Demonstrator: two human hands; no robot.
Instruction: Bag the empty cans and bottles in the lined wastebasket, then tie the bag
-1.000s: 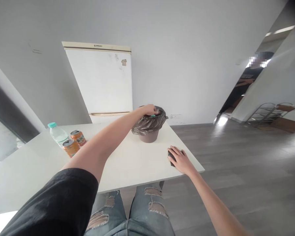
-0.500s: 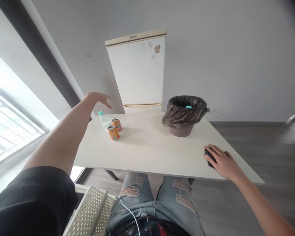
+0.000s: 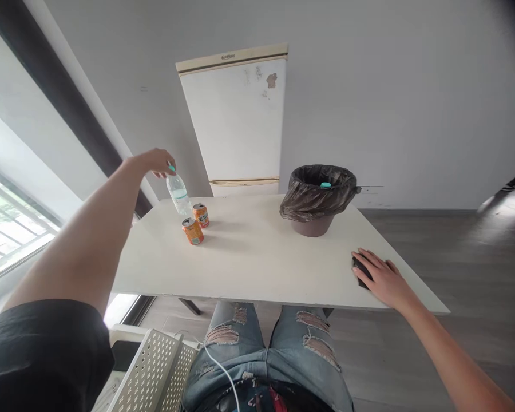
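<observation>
My left hand (image 3: 159,161) pinches the teal cap of a clear plastic bottle (image 3: 179,193) at the left of the table. The bottle tilts slightly, and its lower end is close behind two orange drink cans. One can (image 3: 193,232) stands nearer to me; the other can (image 3: 201,216) is just behind it. At the right side my right hand (image 3: 380,278) rests over a black computer mouse (image 3: 362,270), fingers laid across it. A brown bin (image 3: 312,227) lined with a black plastic bag (image 3: 315,203) stands on the table, with a teal bottle cap (image 3: 325,185) showing inside.
The white table (image 3: 257,269) spans the space before my legs. Behind it stands a white fridge (image 3: 236,120) against the grey wall. A perforated plastic basket (image 3: 148,366) sits at the lower left, and a white cable (image 3: 221,366) runs across my lap.
My left hand has come down onto the bottle's cap and closed on it; the bottle now sits slightly higher. My right hand stays on the mouse. The whole view has shifted a little.
</observation>
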